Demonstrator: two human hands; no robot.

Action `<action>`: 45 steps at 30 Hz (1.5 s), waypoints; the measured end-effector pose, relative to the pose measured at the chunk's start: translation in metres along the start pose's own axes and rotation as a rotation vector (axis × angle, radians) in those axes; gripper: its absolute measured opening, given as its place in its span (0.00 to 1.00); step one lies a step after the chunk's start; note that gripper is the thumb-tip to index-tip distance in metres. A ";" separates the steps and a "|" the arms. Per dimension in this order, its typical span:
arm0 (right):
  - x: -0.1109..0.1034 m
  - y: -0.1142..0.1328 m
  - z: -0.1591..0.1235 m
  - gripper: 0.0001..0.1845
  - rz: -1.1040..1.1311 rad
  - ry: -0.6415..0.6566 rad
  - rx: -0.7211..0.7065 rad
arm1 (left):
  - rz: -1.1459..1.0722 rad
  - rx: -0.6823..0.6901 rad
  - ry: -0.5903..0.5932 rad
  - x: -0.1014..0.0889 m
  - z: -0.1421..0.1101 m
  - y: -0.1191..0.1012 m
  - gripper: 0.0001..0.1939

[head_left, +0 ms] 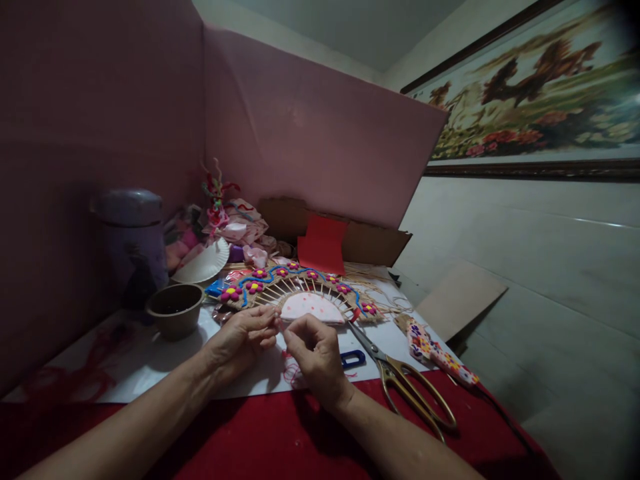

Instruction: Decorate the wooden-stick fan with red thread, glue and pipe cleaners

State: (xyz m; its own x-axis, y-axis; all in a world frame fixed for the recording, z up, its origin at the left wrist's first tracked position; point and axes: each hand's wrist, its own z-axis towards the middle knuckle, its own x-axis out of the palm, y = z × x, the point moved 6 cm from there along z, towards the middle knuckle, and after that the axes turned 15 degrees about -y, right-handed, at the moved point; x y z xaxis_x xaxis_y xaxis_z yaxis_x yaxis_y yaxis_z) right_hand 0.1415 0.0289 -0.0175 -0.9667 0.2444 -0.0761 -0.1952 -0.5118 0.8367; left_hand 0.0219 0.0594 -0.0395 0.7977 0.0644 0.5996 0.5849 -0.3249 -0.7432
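My left hand (249, 337) and my right hand (314, 350) are raised close together over the near part of the table, fingertips pinched and nearly meeting. Whatever lies between the fingers is too small to make out. Just beyond them rests a fan-shaped craft (254, 288) with thin sticks, a blue wavy line and pink flowers with yellow centres. At its base sits a white half-round pad (313, 308) with pink dots. Beneath my right hand lies a tangle of pink thread (290, 375). Beside that hand are a blue plastic piece (353, 359) and large gold-handled scissors (407, 387).
On the left stand a brown bowl (175, 313) and a lidded purple container (131, 233). A paper plate (204, 263), crumpled pink material (245, 223) and red paper (324, 243) are at the back. A flower-patterned glue gun (440, 353) lies right, its cord trailing off the table.
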 end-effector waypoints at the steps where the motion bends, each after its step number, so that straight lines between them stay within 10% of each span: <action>1: 0.000 0.001 0.000 0.10 0.001 0.001 -0.002 | 0.000 0.000 -0.002 0.000 0.000 0.000 0.05; 45: 0.001 -0.005 0.001 0.12 0.025 0.000 0.046 | 0.105 0.068 0.044 0.003 -0.004 -0.001 0.08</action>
State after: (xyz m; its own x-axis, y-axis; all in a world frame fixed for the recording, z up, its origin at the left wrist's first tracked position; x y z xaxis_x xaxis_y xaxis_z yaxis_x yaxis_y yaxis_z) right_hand 0.1419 0.0324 -0.0211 -0.9712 0.2317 -0.0549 -0.1631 -0.4796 0.8622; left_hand 0.0229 0.0562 -0.0359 0.8490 -0.0083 0.5283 0.5079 -0.2631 -0.8203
